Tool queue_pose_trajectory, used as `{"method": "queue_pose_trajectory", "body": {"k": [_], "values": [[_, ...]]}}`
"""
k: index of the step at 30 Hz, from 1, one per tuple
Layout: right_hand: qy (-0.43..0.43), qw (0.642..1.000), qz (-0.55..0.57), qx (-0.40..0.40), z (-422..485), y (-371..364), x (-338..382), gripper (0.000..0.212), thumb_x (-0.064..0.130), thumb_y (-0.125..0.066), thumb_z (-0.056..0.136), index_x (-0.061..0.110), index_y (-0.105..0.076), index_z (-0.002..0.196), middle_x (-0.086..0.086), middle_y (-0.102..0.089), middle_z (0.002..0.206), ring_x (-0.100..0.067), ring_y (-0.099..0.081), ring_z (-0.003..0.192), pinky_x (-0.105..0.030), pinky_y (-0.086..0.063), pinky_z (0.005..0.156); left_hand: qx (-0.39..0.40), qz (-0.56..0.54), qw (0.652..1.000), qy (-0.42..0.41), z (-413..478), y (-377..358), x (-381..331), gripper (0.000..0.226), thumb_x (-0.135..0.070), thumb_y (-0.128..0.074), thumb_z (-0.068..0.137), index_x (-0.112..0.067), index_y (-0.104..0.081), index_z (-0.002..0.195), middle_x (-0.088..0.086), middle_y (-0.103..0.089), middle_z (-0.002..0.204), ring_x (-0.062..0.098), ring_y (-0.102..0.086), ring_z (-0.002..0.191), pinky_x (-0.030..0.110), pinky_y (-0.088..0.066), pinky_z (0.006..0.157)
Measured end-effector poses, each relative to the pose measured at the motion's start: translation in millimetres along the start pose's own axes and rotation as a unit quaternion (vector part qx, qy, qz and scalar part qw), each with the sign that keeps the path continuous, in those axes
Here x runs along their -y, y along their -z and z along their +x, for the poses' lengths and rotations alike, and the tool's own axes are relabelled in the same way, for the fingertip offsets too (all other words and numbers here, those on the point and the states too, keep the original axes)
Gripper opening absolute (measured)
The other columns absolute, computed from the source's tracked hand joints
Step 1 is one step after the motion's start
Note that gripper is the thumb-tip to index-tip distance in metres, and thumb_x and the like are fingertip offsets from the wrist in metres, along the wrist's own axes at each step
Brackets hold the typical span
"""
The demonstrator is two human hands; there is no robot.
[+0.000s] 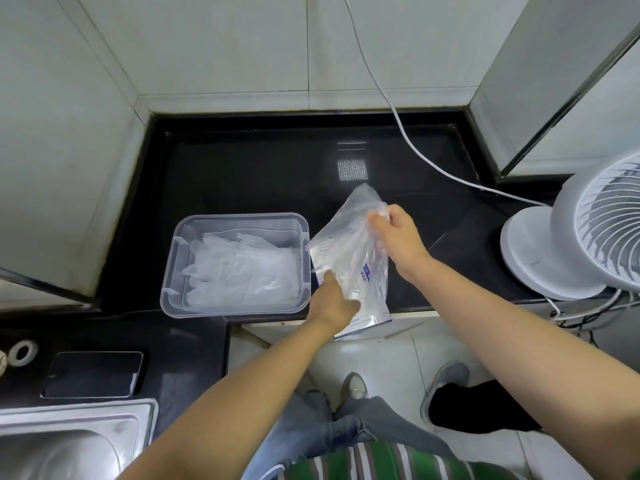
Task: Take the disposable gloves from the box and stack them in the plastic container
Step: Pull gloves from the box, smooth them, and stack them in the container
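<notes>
Plainly, the thin, crinkled transparent glove (353, 220) hangs from the right hand (398, 237), whose thumb and fingertips are closed in a pinch on its far upper edge, so the film drapes down and left over the box (367, 317). That box is flat and glossy, white with blue print, and lies at the near edge of the polished black counter (259, 174), its near end jutting past the edge. The left hand (330, 301) grips the box from the left, thumb laid on top. Its fingers are blurred behind the film, and the print is too small to read. Just left of the box, almost touching it, sits the plastic container (239, 216), clear and rectangular with rounded corners, holding a flat heap of cloudy stacked gloves (242, 268). At the right a white ribbed fan (571, 237) is cut off by the frame, and a white cable (408, 140) curves across the counter to it. Nearer left lie a dark phone (93, 374), a tape roll (23, 352) and a steel sink (69, 441), partly out of frame.
</notes>
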State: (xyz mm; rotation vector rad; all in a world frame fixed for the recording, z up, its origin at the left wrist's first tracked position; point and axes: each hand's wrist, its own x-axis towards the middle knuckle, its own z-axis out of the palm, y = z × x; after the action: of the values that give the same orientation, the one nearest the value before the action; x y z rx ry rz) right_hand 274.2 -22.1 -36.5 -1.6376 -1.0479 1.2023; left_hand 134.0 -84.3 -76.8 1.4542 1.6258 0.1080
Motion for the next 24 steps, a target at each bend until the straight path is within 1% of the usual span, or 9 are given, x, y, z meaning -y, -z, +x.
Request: {"method": "queue_pose_trajectory", "body": {"k": [4, 6, 8, 10, 12, 14, 18, 21, 24], "values": [[-0.05, 0.999, 0.013, -0.015, -8.0, -3.7, -27.4, 0.013, 0.016, -0.059, 0.093, 0.012, -0.049, 0.086, -0.005, -0.051, 0.083, -0.016, -0.05, 0.076, -0.027, -0.044, 0.064, -0.009, -0.183, 0.98, -0.079, -8.0, 5.2, -27.1, 0.053, -0.037, -0.069, 0.081, -0.016, -0.045, 0.123, 0.005, -0.052, 0.12, 0.02, -0.055, 0.109, 0.025, -0.046, 0.079], [-0.057, 0.997, 0.041, -0.022, -11.9, -3.7, -31.3, 0.014, 0.014, -0.06, 0.093, 0.013, -0.05, 0.084, -0.005, -0.057, 0.082, -0.015, -0.055, 0.073, -0.027, -0.047, 0.062, 0.011, -0.304, 0.951, -0.052, -9.9, 13.6, -42.8, 0.048, -0.056, -0.06, 0.079, -0.023, -0.055, 0.113, 0.003, -0.06, 0.11, 0.02, -0.059, 0.103, 0.031, -0.051, 0.082], [-0.05, 0.998, 0.032, -0.018, -14.0, -3.2, -29.1, 0.011, 0.014, -0.061, 0.093, 0.011, -0.053, 0.086, -0.004, -0.061, 0.081, -0.013, -0.058, 0.07, -0.023, -0.047, 0.059, 0.037, -0.425, 0.905, -0.007, -7.3, 24.4, -51.3, 0.065, -0.076, -0.053, 0.072, -0.022, -0.065, 0.106, 0.01, -0.068, 0.104, 0.028, -0.065, 0.101, 0.047, -0.052, 0.09], [-0.036, 0.999, 0.033, 0.001, -15.8, -3.8, -25.7, 0.01, 0.014, -0.062, 0.092, 0.006, -0.056, 0.09, -0.003, -0.063, 0.081, -0.014, -0.06, 0.071, -0.024, -0.049, 0.06, 0.014, -0.494, 0.869, 0.031, -4.4, 34.6, -53.1, 0.078, -0.082, -0.06, 0.063, -0.019, -0.068, 0.108, 0.014, -0.07, 0.109, 0.032, -0.067, 0.103, 0.05, -0.052, 0.094], [-0.023, 0.997, 0.052, 0.045, -18.5, -4.6, -23.2, 0.009, 0.015, -0.066, 0.092, 0.008, -0.06, 0.092, -0.002, -0.066, 0.08, -0.014, -0.062, 0.071, -0.027, -0.05, 0.064, -0.069, -0.482, 0.873, 0.033, -1.9, 42.9, -52.2, 0.052, -0.061, -0.067, 0.076, -0.015, -0.069, 0.1, 0.015, -0.072, 0.103, 0.034, -0.069, 0.099, 0.053, -0.053, 0.092], [-0.014, 0.99, 0.087, 0.106, -20.0, -4.0, -20.1, 0.015, 0.019, -0.067, 0.092, 0.007, -0.067, 0.102, -0.006, -0.072, 0.089, -0.018, -0.068, 0.079, -0.03, -0.054, 0.07, -0.12, -0.463, 0.878, 0.013, 0.9, 52.4, -51.1, 0.017, -0.029, -0.059, 0.09, -0.015, -0.068, 0.086, 0.016, -0.073, 0.094, 0.034, -0.07, 0.092, 0.051, -0.055, 0.089], [-0.034, 0.969, 0.18, 0.169, -16.3, -1.8, -5.4, 0.034, 0.037, -0.057, 0.095, 0.007, -0.065, 0.112, -0.008, -0.071, 0.107, -0.02, -0.067, 0.097, -0.033, -0.051, 0.087, -0.138, -0.438, 0.888, -0.037, 3.7, 78.7, -36.0, 0.021, -0.021, -0.048, 0.092, -0.017, -0.062, 0.077, 0.008, -0.064, 0.083, 0.021, -0.06, 0.083, 0.038, -0.05, 0.081], [-0.06, 0.935, 0.25, 0.245, -16.0, -6.8, 6.8, 0.038, 0.04, -0.045, 0.099, 0.013, -0.063, 0.119, -0.005, -0.069, 0.112, -0.018, -0.065, 0.102, -0.03, -0.051, 0.086, -0.145, -0.394, 0.904, -0.08, 3.3, 96.4, -17.7, 0.027, -0.019, -0.044, 0.098, -0.016, -0.055, 0.074, -0.002, -0.056, 0.073, 0.01, -0.054, 0.073, 0.026, -0.046, 0.071], [-0.08, 0.913, 0.223, 0.331, -19.2, -20.7, 15.4, 0.032, 0.035, -0.063, 0.092, 0.014, -0.066, 0.116, -0.004, -0.07, 0.105, -0.015, -0.067, 0.091, -0.027, -0.054, 0.082, -0.154, -0.347, 0.917, -0.125, 2.6, 110.7, 1.8, 0.031, -0.024, -0.038, 0.105, -0.01, -0.057, 0.084, -0.003, -0.057, 0.071, 0.001, -0.055, 0.066, 0.015, -0.047, 0.066]]}}
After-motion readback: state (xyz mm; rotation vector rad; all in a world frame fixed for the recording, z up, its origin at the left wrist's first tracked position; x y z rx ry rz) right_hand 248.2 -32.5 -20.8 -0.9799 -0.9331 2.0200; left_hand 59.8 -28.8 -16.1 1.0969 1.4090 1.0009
